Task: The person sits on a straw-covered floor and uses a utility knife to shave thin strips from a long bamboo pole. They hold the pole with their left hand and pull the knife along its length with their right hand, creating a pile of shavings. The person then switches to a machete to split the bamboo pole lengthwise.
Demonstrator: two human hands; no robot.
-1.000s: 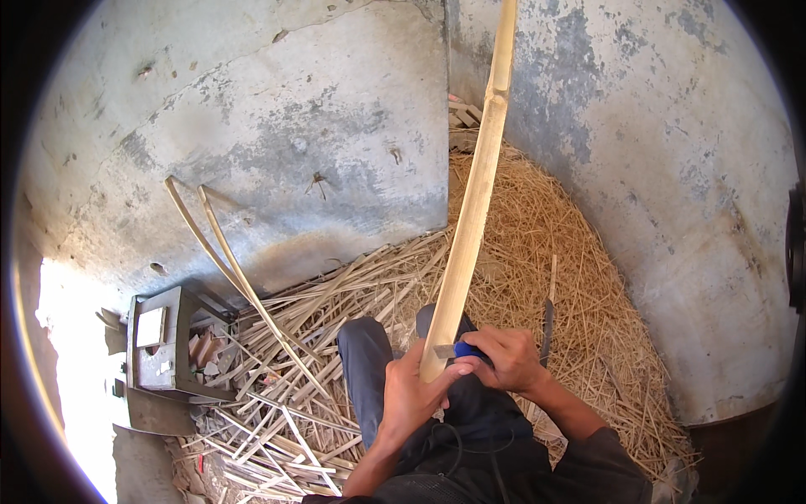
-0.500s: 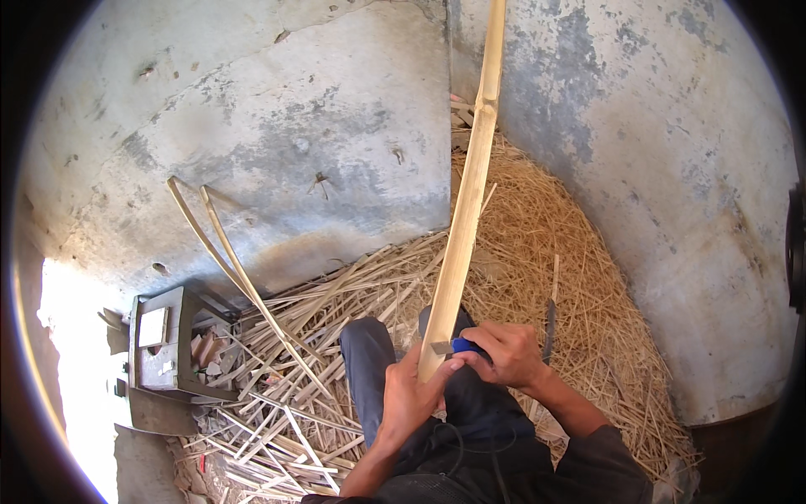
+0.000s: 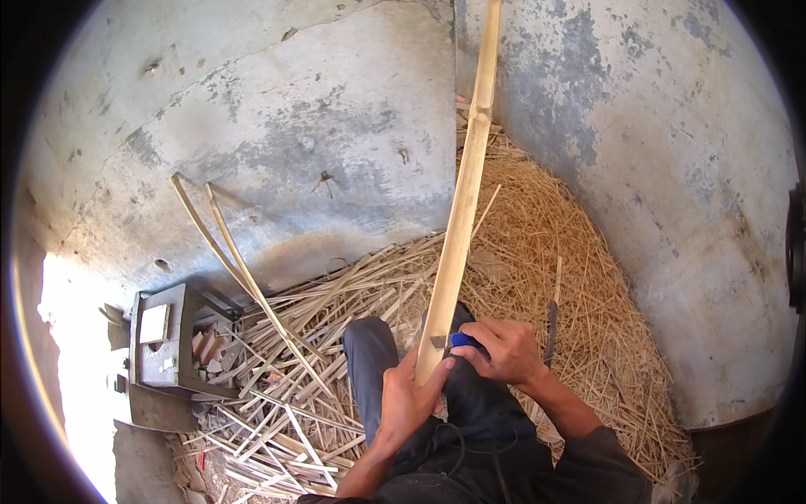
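A long split bamboo piece [image 3: 454, 259], pale and hollowed along its length, with a node in its upper part, rises from my lap past the top edge. My left hand [image 3: 405, 398] is closed round its near end, thumb across the right side. In my right hand [image 3: 507, 351] is a blue-handled knife [image 3: 462, 339], the fingers wrapped round the handle. Its short grey blade lies across the inner face of the bamboo, just above my left hand. My left thumb tip is close to the knife; whether it touches is unclear.
Loose bamboo strips [image 3: 269, 449] litter the floor at left; a heap of fine shavings [image 3: 588, 378] spreads at right. A grey metal box [image 3: 172, 336] with broken bits inside stands at left. Two bent strips [image 3: 243, 273] lean by the wall [image 3: 336, 109]. A dark blade-like tool [image 3: 551, 332] lies right.
The upper part of the bamboo has shifted slightly left. The knife blade has turned a little and sits slightly higher on the bamboo. Both hands keep their hold.
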